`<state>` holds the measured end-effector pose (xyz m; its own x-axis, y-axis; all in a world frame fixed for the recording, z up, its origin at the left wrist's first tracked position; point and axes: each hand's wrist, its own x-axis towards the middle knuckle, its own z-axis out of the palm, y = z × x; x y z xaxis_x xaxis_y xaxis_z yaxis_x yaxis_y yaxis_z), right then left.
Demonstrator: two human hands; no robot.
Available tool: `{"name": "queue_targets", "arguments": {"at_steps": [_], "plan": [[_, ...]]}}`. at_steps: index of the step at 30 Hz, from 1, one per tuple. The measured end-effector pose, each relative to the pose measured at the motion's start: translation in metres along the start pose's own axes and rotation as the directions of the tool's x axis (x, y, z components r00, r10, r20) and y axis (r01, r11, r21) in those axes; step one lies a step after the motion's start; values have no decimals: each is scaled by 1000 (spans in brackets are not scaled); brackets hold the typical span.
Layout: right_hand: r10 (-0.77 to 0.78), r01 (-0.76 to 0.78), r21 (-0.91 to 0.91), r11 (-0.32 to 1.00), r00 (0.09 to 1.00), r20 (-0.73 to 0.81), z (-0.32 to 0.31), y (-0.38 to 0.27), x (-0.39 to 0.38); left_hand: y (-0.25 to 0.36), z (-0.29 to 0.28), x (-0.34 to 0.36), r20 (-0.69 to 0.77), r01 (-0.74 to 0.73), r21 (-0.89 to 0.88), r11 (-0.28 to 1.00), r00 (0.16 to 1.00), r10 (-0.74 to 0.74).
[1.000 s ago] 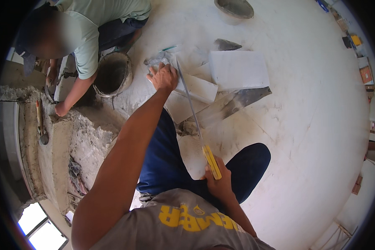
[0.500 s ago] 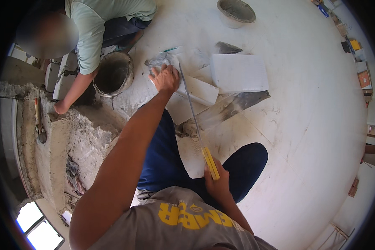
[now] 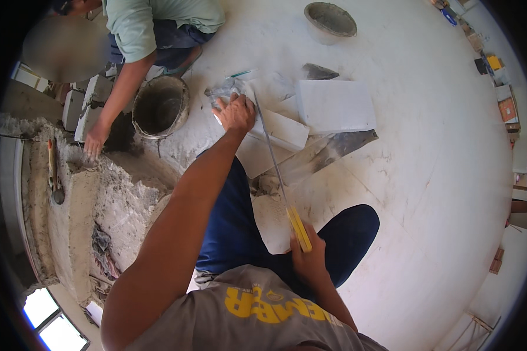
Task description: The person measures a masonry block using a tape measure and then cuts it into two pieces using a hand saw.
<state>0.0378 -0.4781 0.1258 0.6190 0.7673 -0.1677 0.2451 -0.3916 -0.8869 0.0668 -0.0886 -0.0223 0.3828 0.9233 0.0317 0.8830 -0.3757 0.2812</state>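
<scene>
My left hand (image 3: 235,114) grips the top of a white block (image 3: 281,127), its fingers bent beside the long thin saw blade (image 3: 271,152). In my right hand (image 3: 307,251), low in front of my body, is the saw's yellow handle (image 3: 298,229). The blade runs up past my left fingers across the block. A larger white block (image 3: 336,104) lies to the right, with a grey board (image 3: 345,146) beneath the pieces. Crumpled grey plastic (image 3: 216,92) and a thin teal item (image 3: 240,75) lie just beyond my left hand.
A co-worker (image 3: 134,29) crouches at upper left, one hand (image 3: 96,137) by stacked blocks (image 3: 88,121) and a broken concrete ledge (image 3: 111,202). A dark mortar bucket (image 3: 160,108) stands between us, another bucket (image 3: 329,23) farther back. A hammer-like tool (image 3: 55,175) lies left. Assorted items line the right wall (image 3: 503,105).
The co-worker has shifted; the arm is more upright and the hand's fingers now hang down by the ledge. My hands and the saw have barely moved.
</scene>
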Motion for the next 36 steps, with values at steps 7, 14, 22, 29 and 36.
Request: {"name": "queue_targets", "arguments": {"at_steps": [7,14,22,29,36], "plan": [[-89,89,2,996,995,-54,52,-1,137,1,0,0,20,13,-6,1000,1000,-12],[25,-25,23,999,1000,-13,-10,-11,-16,-1,2,4,-23,6,-33,999,1000,-6],[-131,132,7,991,989,-63,55,5,135,-5,12,1,-57,-3,6,1000,998,4],[5,-5,-19,1000,1000,-4,-12,-23,-17,3,1,4,4,-3,-59,998,1000,3],[-167,170,28,985,982,-91,53,-12,143,3,-4,7,24,25,-71,997,999,-23]]}}
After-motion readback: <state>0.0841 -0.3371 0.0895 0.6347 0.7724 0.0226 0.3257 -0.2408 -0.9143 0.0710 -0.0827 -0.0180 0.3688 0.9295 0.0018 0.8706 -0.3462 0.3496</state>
